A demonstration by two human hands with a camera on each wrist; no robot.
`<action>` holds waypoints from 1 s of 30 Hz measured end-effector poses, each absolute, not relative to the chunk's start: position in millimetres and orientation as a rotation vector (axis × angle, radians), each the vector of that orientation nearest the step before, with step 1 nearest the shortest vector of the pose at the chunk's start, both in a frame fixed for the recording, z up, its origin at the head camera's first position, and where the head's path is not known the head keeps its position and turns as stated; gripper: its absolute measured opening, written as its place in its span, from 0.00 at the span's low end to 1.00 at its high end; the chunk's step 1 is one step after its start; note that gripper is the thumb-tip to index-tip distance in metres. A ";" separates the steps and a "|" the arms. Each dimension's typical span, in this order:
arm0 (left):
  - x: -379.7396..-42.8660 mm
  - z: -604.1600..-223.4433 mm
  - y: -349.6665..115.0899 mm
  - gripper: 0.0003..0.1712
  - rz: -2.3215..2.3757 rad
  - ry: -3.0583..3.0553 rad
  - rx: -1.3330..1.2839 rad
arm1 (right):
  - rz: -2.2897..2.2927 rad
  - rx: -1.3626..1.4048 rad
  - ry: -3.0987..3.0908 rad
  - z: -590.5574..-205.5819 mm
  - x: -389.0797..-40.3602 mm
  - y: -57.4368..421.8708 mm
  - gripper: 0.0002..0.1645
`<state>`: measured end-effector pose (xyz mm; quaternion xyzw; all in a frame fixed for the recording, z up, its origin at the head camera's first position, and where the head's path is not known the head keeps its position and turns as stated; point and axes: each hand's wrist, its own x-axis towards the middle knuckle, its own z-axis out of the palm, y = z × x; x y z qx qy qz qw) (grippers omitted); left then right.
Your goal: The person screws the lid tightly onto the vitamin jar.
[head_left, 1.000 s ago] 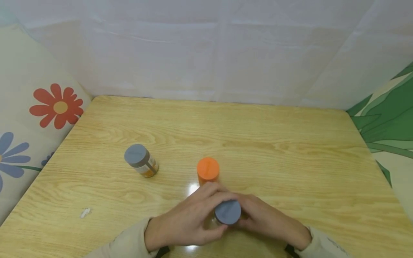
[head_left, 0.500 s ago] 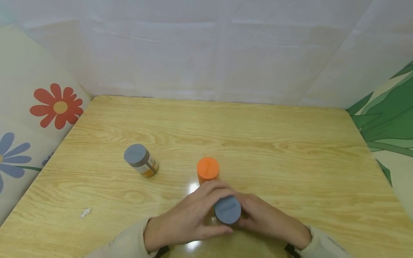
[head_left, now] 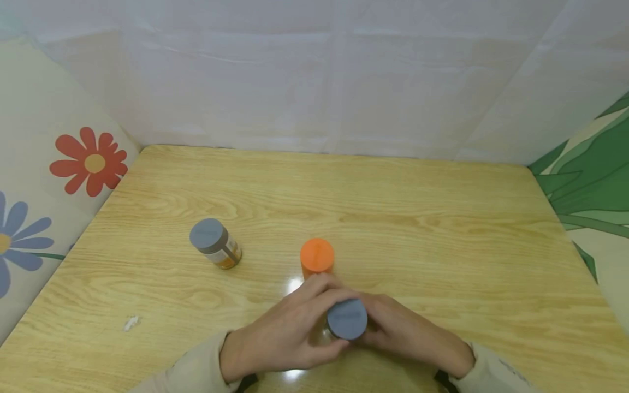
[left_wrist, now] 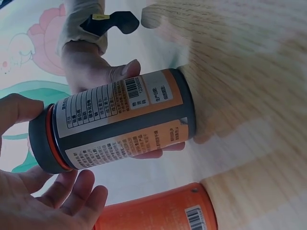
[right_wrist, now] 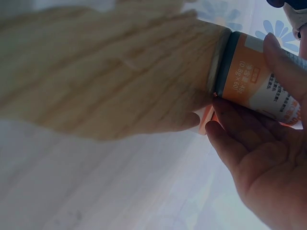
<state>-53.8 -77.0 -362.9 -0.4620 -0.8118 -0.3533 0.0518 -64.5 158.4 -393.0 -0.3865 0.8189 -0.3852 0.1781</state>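
In front of me stands a supplement bottle [left_wrist: 120, 120] with an orange and white printed label and a flat grey lid [head_left: 347, 319]. My left hand [head_left: 290, 330] holds that lid from the left, thumb at the near edge and fingers round the far side. Between lid and body an orange ring [left_wrist: 52, 139] shows in the left wrist view. My right hand [head_left: 410, 333] grips the body from the right, its thumb [right_wrist: 283, 62] along the label. Just beyond the left fingers is an orange bottle [head_left: 316, 256], its lower part hidden by that hand.
A second grey-lidded bottle [head_left: 216, 244] stands farther left on the wooden table [head_left: 417, 218]. A small white mark [head_left: 130, 323] shows at the table's left. White sheeting [head_left: 295, 82] hangs behind the far edge, with patterned cloth at both sides.
My left thumb stretched off the lid half a second ago and is now back at its near edge. The mark on the lid has turned a little. The right hand keeps its place.
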 end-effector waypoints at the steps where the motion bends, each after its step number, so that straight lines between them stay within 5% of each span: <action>1: -53.9 -362.9 -76.9 0.38 -1.072 -2.471 -1.415 | -1.090 -1.088 2.313 -393.0 -64.7 158.5 0.30; 30: -55.3 -366.6 -76.1 0.37 -1.173 -2.506 -1.389 | -1.094 -1.076 2.301 -393.1 -65.0 158.5 0.28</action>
